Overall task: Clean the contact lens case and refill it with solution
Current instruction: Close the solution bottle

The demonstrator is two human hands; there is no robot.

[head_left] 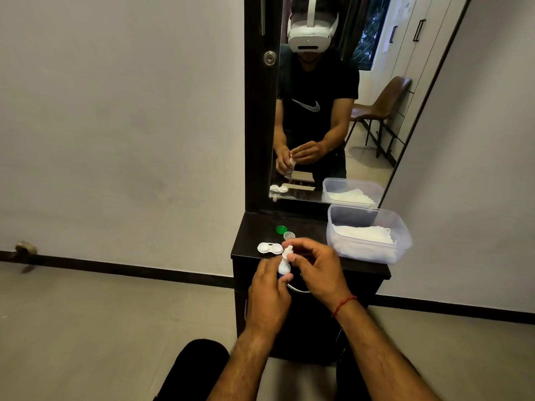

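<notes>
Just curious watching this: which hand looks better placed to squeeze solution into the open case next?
Probably the left hand: it already grips the solution bottle, with the lens case just beyond. The right hand only pinches the bottle's tip.

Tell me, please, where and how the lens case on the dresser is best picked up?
Pinch the lens case across its narrow waist between the two wells, coming from above. It lies flat and open on the dresser, so its sides are low; the waist probably gives fingers the best purchase without touching the wells.
</notes>
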